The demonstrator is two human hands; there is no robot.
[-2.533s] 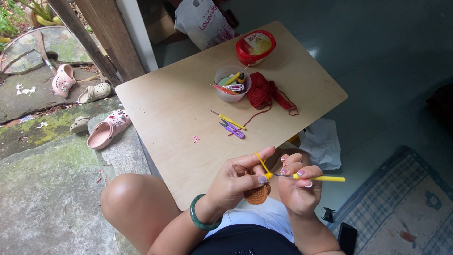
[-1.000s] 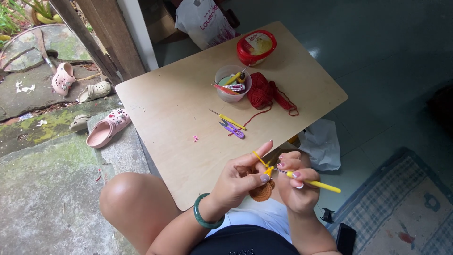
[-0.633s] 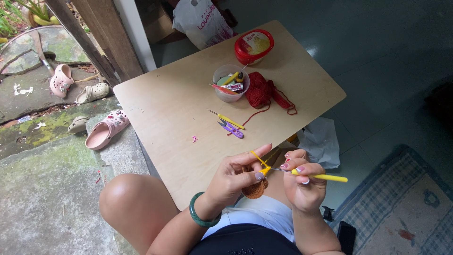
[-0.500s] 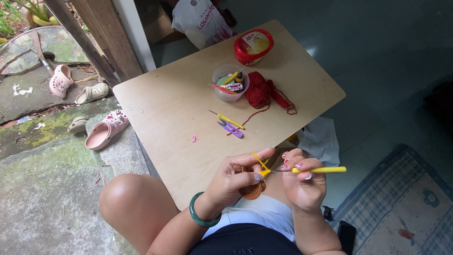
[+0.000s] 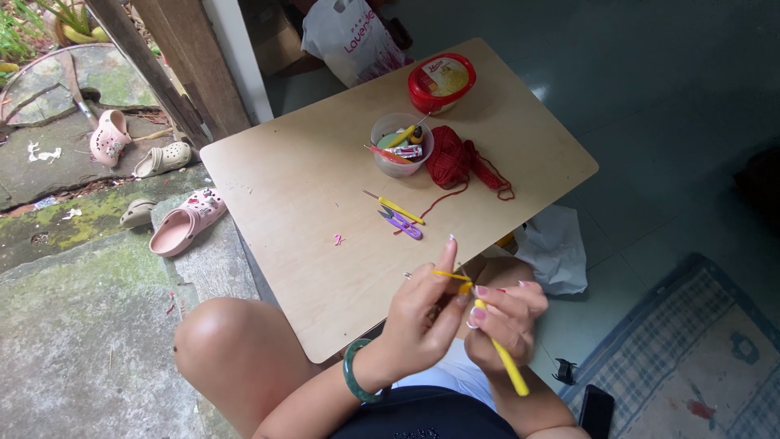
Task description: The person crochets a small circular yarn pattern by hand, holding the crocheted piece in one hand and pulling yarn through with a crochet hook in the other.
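Note:
My right hand (image 5: 508, 317) grips a yellow-handled crochet hook (image 5: 501, 351), its handle pointing down toward my lap. My left hand (image 5: 422, 313), a green bangle on its wrist, pinches yellow yarn (image 5: 449, 276) at the hook's tip, index finger raised. Both hands hover over the near edge of a low wooden table (image 5: 301, 187). On the table lie a second yellow hook (image 5: 396, 207), purple snips (image 5: 402, 224) and a ball of red yarn (image 5: 453, 158) with a loose strand.
A clear cup of tools (image 5: 400, 146) and a red-lidded tub (image 5: 441, 81) stand at the table's far side. Pink and beige clogs (image 5: 180, 223) lie on mossy stone to the left. A white bag (image 5: 556, 248) and checked rug (image 5: 691, 358) are on the right.
The hook's handle has swung from pointing out to the right to pointing down toward my lap. My left index finger has lifted. The hands stay together over the table's near edge.

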